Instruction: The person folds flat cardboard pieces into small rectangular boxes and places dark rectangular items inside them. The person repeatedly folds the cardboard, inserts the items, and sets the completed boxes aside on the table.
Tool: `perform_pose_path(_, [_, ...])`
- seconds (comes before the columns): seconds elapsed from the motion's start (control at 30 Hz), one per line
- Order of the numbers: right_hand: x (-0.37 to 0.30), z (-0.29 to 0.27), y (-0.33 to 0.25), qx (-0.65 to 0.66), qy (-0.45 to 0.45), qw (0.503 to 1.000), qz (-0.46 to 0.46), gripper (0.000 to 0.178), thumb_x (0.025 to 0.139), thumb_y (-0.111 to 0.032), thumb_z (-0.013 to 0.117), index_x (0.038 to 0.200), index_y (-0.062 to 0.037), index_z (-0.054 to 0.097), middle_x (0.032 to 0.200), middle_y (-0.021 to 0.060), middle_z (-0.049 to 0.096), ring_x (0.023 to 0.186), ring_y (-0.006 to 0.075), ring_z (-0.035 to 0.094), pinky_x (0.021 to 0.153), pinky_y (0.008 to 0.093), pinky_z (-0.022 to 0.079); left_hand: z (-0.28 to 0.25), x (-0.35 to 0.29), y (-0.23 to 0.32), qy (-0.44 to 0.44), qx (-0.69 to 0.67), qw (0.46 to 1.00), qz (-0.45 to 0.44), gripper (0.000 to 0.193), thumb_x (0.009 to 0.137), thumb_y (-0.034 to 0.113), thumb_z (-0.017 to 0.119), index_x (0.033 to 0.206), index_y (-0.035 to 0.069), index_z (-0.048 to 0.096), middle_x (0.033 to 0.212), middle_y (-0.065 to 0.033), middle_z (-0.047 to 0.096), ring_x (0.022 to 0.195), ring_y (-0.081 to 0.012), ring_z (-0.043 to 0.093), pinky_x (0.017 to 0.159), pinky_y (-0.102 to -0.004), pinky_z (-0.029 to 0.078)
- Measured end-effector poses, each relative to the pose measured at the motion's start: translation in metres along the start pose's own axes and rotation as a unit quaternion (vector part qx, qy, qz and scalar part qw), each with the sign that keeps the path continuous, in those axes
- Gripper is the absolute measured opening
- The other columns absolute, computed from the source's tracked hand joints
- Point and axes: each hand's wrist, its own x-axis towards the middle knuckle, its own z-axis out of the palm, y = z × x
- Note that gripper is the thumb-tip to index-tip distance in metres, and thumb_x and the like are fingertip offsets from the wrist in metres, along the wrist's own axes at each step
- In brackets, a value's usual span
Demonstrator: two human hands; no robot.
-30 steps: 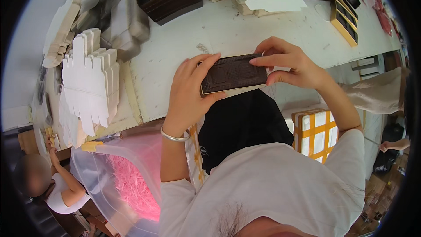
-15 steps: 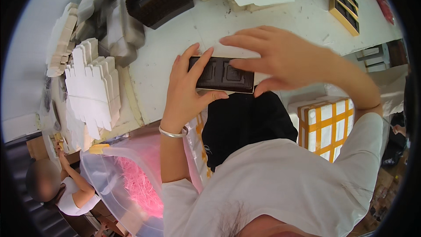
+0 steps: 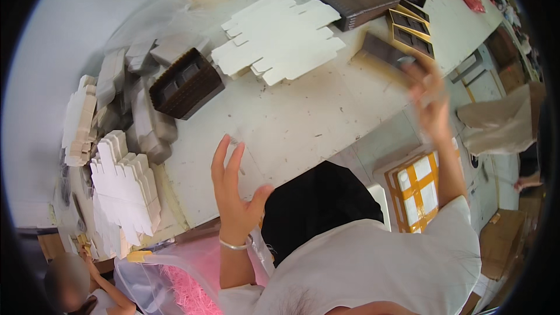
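Note:
Over the near table edge my left hand hangs with its fingers apart, holding nothing. My right hand, smeared by motion, reaches far right and grips the right end of a shallow box with a dark brown plastic insert. That box is blurred too, and its far end lies toward the table's middle. Right beside it are several similar yellow-edged boxes with dark inserts. A stack of flat white carton blanks spreads at the back middle, between my hands.
Dark brown nested trays lean at left; another stack lies at the back. More white blanks are piled at the left edge. Below are a bin of pink shredded filler and a taped white box. Another person sits lower left.
The box has left the spot between both hands and moved far right in my right hand, beside the other boxes. My left hand has let go, and the view has shifted right.

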Motion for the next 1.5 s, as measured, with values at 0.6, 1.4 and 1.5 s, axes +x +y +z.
perform_pose_path(0.6, [0.095, 0.058, 0.013, -0.313, -0.082, 0.855, -0.406, 0.032, 0.077, -0.006, 0.066, 0.109, -0.0017, 0.061, 0.114, 0.0120, 0.062, 0.110, 0.0317, 0.056, 0.095, 0.0431, 0.045, 0.064, 0.154, -0.002, 0.089, 0.245, 0.919, 0.296, 0.016, 0.073, 0.008, 0.068, 0.088, 0.012, 0.070, 0.090, 0.0018, 0.070, 0.094, -0.0186, 0.063, 0.108, -0.0482, 0.031])
perform_pose_path(1.4, [-0.064, 0.104, -0.037, -0.165, -0.220, 0.886, -0.372, 0.023, 0.073, -0.006, 0.066, 0.095, -0.0040, 0.062, 0.083, 0.0099, 0.062, 0.075, 0.0254, 0.062, 0.063, 0.0356, 0.050, 0.031, -0.058, 0.007, 0.090, 0.124, 0.973, 0.172, 0.011, 0.079, 0.007, 0.070, 0.090, 0.010, 0.068, 0.090, -0.0033, 0.069, 0.079, -0.0179, 0.064, 0.074, -0.0358, 0.048])
perform_pose_path(1.5, [-0.063, 0.137, -0.031, -0.029, -0.209, 0.969, -0.131, 0.029, 0.075, -0.005, 0.067, 0.102, -0.0059, 0.057, 0.085, 0.0100, 0.060, 0.075, 0.0260, 0.061, 0.060, 0.0347, 0.047, 0.030, -0.060, 0.020, 0.101, -0.045, 0.982, -0.156, 0.026, 0.083, 0.003, 0.068, 0.106, -0.001, 0.059, 0.091, -0.0131, 0.062, 0.082, -0.0202, 0.061, 0.073, -0.0300, 0.048])
